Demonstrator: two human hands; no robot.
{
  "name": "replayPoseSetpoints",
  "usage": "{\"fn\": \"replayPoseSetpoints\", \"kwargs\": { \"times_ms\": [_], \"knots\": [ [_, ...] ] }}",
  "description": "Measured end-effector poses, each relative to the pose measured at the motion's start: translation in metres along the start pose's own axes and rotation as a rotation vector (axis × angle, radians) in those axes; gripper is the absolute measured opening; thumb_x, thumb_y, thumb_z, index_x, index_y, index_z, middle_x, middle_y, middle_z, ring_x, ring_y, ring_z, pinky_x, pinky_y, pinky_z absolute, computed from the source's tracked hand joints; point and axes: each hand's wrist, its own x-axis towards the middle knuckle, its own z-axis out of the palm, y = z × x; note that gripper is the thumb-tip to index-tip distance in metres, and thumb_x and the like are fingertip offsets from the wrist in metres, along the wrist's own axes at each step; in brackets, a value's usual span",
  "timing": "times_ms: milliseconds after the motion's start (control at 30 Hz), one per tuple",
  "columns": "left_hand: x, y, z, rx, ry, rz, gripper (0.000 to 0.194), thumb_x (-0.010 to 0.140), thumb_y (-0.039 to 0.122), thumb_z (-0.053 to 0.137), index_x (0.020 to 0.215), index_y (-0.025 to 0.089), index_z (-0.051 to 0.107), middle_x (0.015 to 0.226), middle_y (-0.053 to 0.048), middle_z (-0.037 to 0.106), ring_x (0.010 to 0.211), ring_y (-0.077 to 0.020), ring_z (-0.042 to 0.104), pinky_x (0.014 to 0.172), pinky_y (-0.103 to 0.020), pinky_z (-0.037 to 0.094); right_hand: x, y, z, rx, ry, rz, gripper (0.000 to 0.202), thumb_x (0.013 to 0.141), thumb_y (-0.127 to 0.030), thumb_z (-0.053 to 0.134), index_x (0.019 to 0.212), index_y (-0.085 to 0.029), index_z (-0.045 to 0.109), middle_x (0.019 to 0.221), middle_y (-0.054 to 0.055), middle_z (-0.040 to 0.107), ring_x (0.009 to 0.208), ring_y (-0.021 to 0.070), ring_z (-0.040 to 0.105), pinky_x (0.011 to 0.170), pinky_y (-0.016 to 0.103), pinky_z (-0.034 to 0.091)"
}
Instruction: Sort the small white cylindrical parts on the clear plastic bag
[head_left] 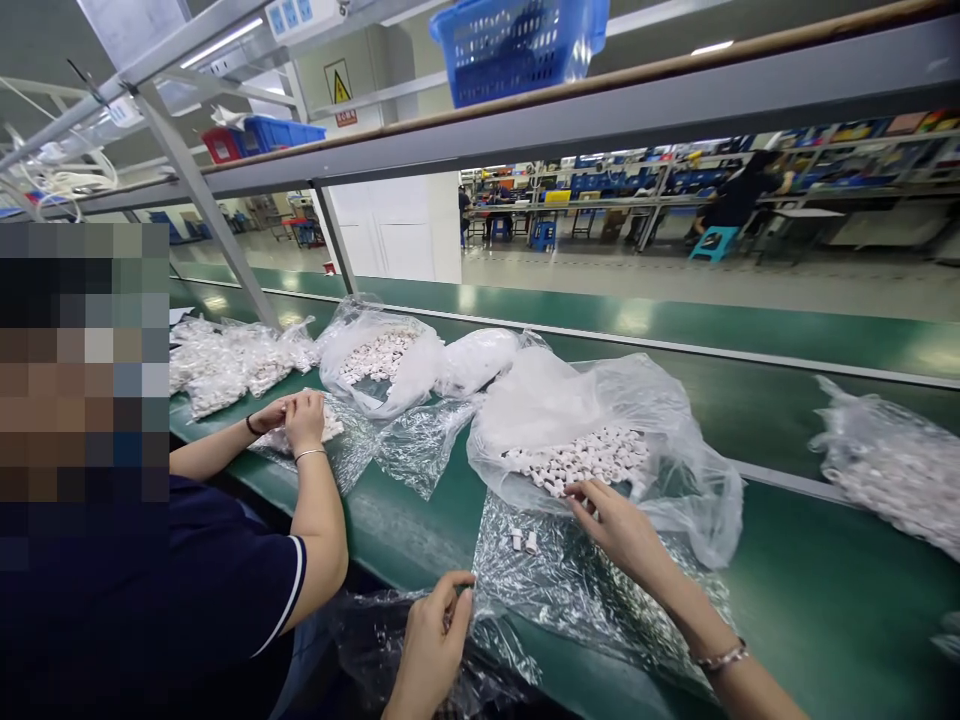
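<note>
My right hand (619,530) reaches over the near rim of an open clear plastic bag (682,440), its fingers a little apart. The fingertips are at the edge of a pile of small white parts (581,455) in that bag. Low in the middle, my left hand (435,640) is curled with thumb and finger close together, beside the left edge of a flat clear plastic bag (544,590); whatever it pinches, if anything, is too small to make out. Two small white parts (524,541) lie on the flat bag, between my hands.
A co-worker (225,580) sits to my left, hands (296,420) together over white parts. Another open bag (420,375) and several filled bags (232,365) lie on the green bench (405,530). A filled bag (900,480) lies at right. A shelf (480,135) runs overhead.
</note>
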Motion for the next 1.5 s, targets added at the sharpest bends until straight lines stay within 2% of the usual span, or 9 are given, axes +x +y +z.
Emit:
{"fn": "replayPoseSetpoints", "kwargs": {
  "times_ms": [167, 267, 400, 733, 933, 1033, 1233, 1367, 1500],
  "knots": [
    [0.002, -0.007, 0.001, -0.115, 0.026, -0.032, 0.044, 0.098, 0.049, 0.04, 0.111, 0.015, 0.064, 0.059, 0.005, 0.034, 0.052, -0.0115, 0.033, 0.051, -0.024, 0.02, 0.016, 0.014, 0.013, -0.18, 0.024, -0.025, 0.027, 0.099, -0.04, 0.038, 0.103, -0.02, 0.056, 0.1, 0.009, 0.062, 0.084, 0.0234, 0.063, 0.06, 0.03, 0.045],
    [0.002, -0.011, 0.003, -0.133, 0.043, -0.023, 0.043, 0.099, 0.049, 0.04, 0.109, 0.015, 0.064, 0.058, 0.006, 0.034, 0.052, -0.0107, 0.032, 0.051, -0.024, 0.019, 0.024, 0.012, 0.022, -0.302, 0.067, -0.048, 0.025, 0.098, -0.04, 0.043, 0.101, -0.019, 0.056, 0.098, 0.01, 0.062, 0.087, 0.0257, 0.063, 0.067, 0.033, 0.047],
    [0.002, -0.014, 0.004, -0.168, 0.049, -0.033, 0.044, 0.099, 0.05, 0.04, 0.11, 0.014, 0.063, 0.058, 0.006, 0.033, 0.051, -0.0101, 0.032, 0.05, -0.023, 0.019, 0.031, 0.008, 0.029, -0.397, 0.056, -0.09, 0.018, 0.095, -0.033, 0.049, 0.101, -0.018, 0.057, 0.099, 0.012, 0.062, 0.092, 0.0279, 0.062, 0.074, 0.035, 0.048],
    [0.004, -0.016, 0.006, -0.226, 0.063, -0.029, 0.046, 0.098, 0.052, 0.04, 0.107, 0.013, 0.062, 0.057, 0.006, 0.038, 0.05, -0.0102, 0.039, 0.048, -0.021, 0.027, 0.035, 0.007, 0.034, -0.467, -0.072, -0.067, 0.017, 0.092, -0.029, 0.057, 0.103, -0.017, 0.061, 0.094, 0.012, 0.065, 0.092, 0.0297, 0.063, 0.073, 0.035, 0.047],
    [0.007, -0.019, 0.008, -0.24, 0.081, -0.008, 0.046, 0.097, 0.052, 0.04, 0.102, 0.014, 0.064, 0.057, 0.006, 0.038, 0.049, -0.01, 0.04, 0.048, -0.02, 0.028, 0.037, 0.01, 0.037, -0.393, -0.016, -0.079, 0.015, 0.091, -0.028, 0.052, 0.098, -0.019, 0.062, 0.092, 0.01, 0.064, 0.086, 0.0271, 0.065, 0.067, 0.032, 0.045],
    [0.008, -0.016, 0.007, -0.26, 0.077, -0.022, 0.045, 0.096, 0.052, 0.041, 0.101, 0.014, 0.064, 0.056, 0.006, 0.039, 0.048, -0.0098, 0.041, 0.047, -0.02, 0.029, 0.038, 0.008, 0.03, -0.339, 0.008, -0.071, 0.021, 0.092, -0.032, 0.046, 0.099, -0.019, 0.06, 0.094, 0.011, 0.062, 0.08, 0.025, 0.065, 0.059, 0.03, 0.043],
    [0.004, -0.01, 0.003, -0.261, 0.081, -0.016, 0.044, 0.097, 0.051, 0.041, 0.102, 0.013, 0.065, 0.056, 0.005, 0.041, 0.049, -0.0104, 0.043, 0.048, -0.02, 0.032, 0.016, -0.005, -0.008, -0.107, 0.049, 0.03, 0.037, 0.093, -0.053, 0.041, 0.105, -0.022, 0.058, 0.105, 0.011, 0.062, 0.071, 0.0215, 0.063, 0.053, 0.029, 0.043],
    [0.001, -0.011, 0.002, -0.242, 0.085, -0.02, 0.044, 0.097, 0.051, 0.042, 0.103, 0.014, 0.065, 0.056, 0.005, 0.043, 0.051, -0.0108, 0.044, 0.05, -0.02, 0.033, -0.017, -0.019, -0.022, 0.079, -0.117, 0.071, 0.034, 0.093, -0.054, 0.044, 0.102, -0.024, 0.058, 0.1, 0.008, 0.063, 0.075, 0.0214, 0.063, 0.06, 0.03, 0.047],
    [0.001, -0.012, 0.001, -0.229, 0.064, -0.036, 0.044, 0.097, 0.052, 0.043, 0.105, 0.014, 0.064, 0.056, 0.005, 0.043, 0.051, -0.011, 0.044, 0.05, -0.021, 0.032, -0.04, -0.032, -0.011, 0.099, -0.263, 0.118, 0.023, 0.093, -0.044, 0.047, 0.098, -0.024, 0.057, 0.095, 0.004, 0.062, 0.072, 0.0196, 0.061, 0.064, 0.031, 0.046]
  ]
}}
